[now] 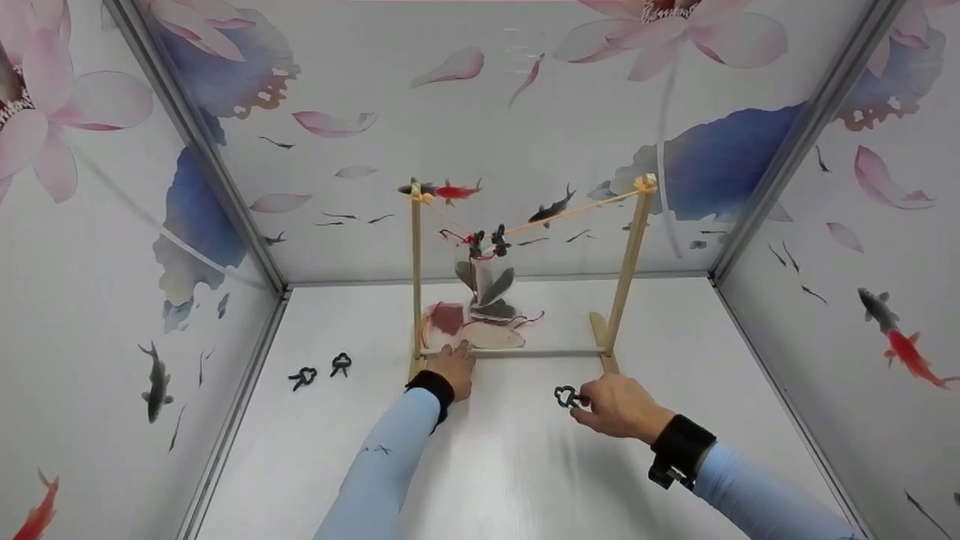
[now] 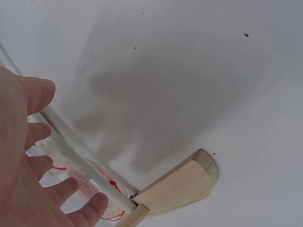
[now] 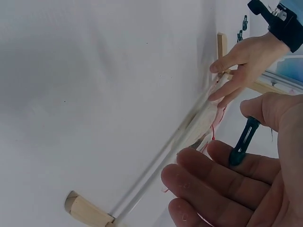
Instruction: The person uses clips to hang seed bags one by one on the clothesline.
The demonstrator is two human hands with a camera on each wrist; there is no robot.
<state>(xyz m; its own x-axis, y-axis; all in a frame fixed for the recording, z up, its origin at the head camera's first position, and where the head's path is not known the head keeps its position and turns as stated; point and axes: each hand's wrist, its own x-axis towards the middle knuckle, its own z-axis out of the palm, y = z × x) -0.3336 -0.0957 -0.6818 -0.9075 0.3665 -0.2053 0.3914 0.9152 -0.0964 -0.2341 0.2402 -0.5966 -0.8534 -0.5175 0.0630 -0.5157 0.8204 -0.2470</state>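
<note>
My right hand (image 1: 628, 407) pinches a small dark green clip (image 1: 568, 397) between thumb and forefinger, in front of the wooden rack's right foot. In the right wrist view, the clip (image 3: 245, 141) spans from the thumb to a finger. My left hand (image 1: 450, 369) reaches over the white lower rod (image 1: 540, 352) near the left post, its fingers spread and relaxed. Past the fingers lie pale and pink pieces (image 1: 495, 335) with red cords, perhaps small pouches. From the rack's sagging cord (image 1: 574, 212), two dark clips (image 1: 499, 240) hold up a whitish piece with grey leaf shapes (image 1: 496, 285).
Two more dark clips (image 1: 303, 377) lie on the white table at the left. The rack's posts (image 1: 628, 262) stand upright on wooden feet (image 2: 175, 184). Printed walls with metal edge strips (image 1: 225, 469) enclose the table at the left, right and back.
</note>
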